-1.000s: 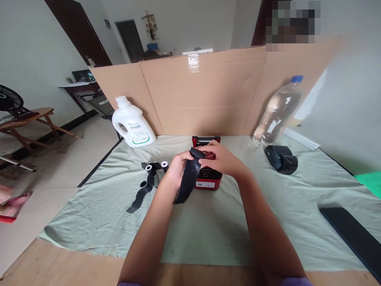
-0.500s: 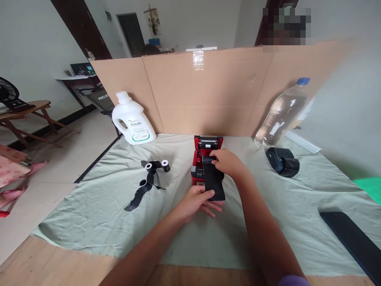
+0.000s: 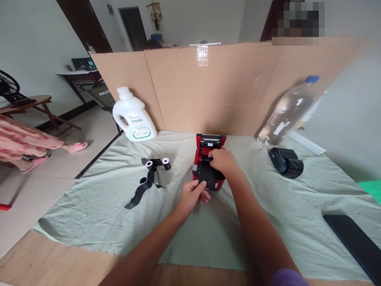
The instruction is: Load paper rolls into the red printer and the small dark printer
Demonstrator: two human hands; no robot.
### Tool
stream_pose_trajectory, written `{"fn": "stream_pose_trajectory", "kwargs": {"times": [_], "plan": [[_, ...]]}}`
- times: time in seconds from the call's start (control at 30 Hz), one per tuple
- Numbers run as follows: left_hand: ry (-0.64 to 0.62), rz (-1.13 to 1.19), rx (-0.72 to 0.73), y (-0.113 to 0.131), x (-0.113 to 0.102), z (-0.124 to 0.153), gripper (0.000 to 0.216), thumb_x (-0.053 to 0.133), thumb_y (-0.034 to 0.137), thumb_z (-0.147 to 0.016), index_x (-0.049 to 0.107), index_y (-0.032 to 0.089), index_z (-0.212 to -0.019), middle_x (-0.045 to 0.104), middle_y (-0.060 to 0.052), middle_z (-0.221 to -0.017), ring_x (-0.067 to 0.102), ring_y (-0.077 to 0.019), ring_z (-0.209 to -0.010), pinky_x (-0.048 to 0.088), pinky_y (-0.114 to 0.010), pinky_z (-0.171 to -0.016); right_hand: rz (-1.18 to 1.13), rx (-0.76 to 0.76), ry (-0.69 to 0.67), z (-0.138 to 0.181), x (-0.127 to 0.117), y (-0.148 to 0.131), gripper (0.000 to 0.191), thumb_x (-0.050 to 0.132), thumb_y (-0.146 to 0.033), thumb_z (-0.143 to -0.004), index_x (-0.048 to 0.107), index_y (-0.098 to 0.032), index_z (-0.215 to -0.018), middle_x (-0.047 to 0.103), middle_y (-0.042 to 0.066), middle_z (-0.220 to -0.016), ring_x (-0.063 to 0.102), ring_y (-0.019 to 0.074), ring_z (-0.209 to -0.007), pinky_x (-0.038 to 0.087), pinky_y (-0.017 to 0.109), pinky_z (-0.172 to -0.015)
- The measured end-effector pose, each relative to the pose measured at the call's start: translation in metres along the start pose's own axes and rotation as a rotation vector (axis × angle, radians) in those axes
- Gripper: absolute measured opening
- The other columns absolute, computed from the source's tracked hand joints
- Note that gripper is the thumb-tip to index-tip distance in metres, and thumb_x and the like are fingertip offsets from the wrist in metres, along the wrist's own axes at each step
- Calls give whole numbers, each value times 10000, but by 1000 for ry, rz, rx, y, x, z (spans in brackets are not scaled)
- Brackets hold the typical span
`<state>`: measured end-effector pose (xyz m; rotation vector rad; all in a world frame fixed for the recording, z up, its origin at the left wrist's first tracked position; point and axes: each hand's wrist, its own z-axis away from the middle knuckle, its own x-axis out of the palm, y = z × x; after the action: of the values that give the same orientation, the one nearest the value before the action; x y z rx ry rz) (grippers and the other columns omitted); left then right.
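Now, less black strip (image 3: 207,175) overhanging red device (image 3: 220,184), left hand (image 3: 190,195) pinching it

Diffuse, moderate indoor light was recorded; its source could not be told. Soft shadows were cast on the cardboard (image 3: 205,87) and the pale green cloth (image 3: 104,194). Glare was caught on the clear tape (image 3: 203,55) and bottle (image 3: 290,111). The cardboard's right end was blurred; the upper-left door (image 3: 85,26) was slanted by wide-angle distortion; an upper-right patch was pixelated.
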<state>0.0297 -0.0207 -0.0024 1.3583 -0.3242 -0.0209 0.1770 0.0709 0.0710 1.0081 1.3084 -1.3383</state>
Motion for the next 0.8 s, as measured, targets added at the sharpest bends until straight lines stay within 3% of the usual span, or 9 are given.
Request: {"fn": "stream_pose_trajectory", "kwargs": {"times": [0.17, 0.23, 0.3, 0.4, 0.5, 0.6, 0.67, 0.8], "plan": [[48, -25, 25, -2, 1, -2, 484, 667, 624, -761, 637, 151, -666, 660, -41, -522, 572, -124, -425, 366, -216, -415, -70, 12, -22, -1, -8, -2, 281, 628, -214, -813, 745, -199, -1068, 738, 128, -1070, 542, 332, -1208, 439, 379, -863], [64, -37, 37, -2, 2, -1, 469, 665, 610, -767, 632, 157, -652, 651, -35, -512, 563, -123, -425, 369, -223, -427, -245, -36, -71, 2, -18, 9, 212, 610, -332, -846, 751, -203, -936, 743, 95, -951, 629, 285, -1015, 448, 335, -767], [77, -47, 55, 0, 3, 0, 454, 665, 592, -775, 623, 164, -631, 640, -28, -498, 555, -122, -427, 373, -227, -441, -400, -48, -78, 6, -29, 25, 307, 559, -443, -874, 718, -196, -783, 715, 58, -793, 636, 228, -791, 435, 313, -682], [76, -46, 68, 3, 5, 3, 440, 669, 569, -781, 617, 168, -609, 629, -24, -486, 555, -124, -441, 379, -231, -456, -509, 81, 182, 8, -39, 45, 388, 537, -538, -873, 675, -185, -791, 699, 64, -798, 612, 219, -759, 438, 325, -694], [65, -13, 44, 4, 8, 7, 429, 677, 563, -775, 643, 162, -629, 623, -23, -477, 543, -124, -437, 370, -232, -449, -679, 142, 460, 2, -33, 53, 424, 560, -542, -864, 635, -185, -1080, 702, 108, -1096, 620, 239, -950, 458, 353, -817], [45, 26, 17, 4, 13, 12, 432, 687, 563, -766, 657, 153, -632, 629, -30, -485, 532, -121, -430, 366, -234, -443, -905, 40, 431, -10, -21, 53, 418, 532, -500, -878, 601, -203, -1165, 677, 96, -1175, 623, 217, -972, 465, 354, -844], [32, 45, 11, 5, 16, 15, 448, 685, 560, -769, 638, 154, -585, 641, -45, -505, 546, -124, -455, 376, -237, -454, -985, -11, 393, -16, -15, 52, 342, 507, -480, -882, 633, -208, -1046, 692, 64, -1058, 622, 194, -872, 469, 344, -804], [19, 70, 5, 8, 19, 21, 471, 675, 557, -777, 623, 153, -538, 654, -58, -530, 549, -119, -471, 379, -235, -462, -992, -57, 441, -19, -9, 53, 280, 526, -469, -857, 599, -213, -770, 643, 1, -768, 567, 166, -734, 446, 332, -766]]}}
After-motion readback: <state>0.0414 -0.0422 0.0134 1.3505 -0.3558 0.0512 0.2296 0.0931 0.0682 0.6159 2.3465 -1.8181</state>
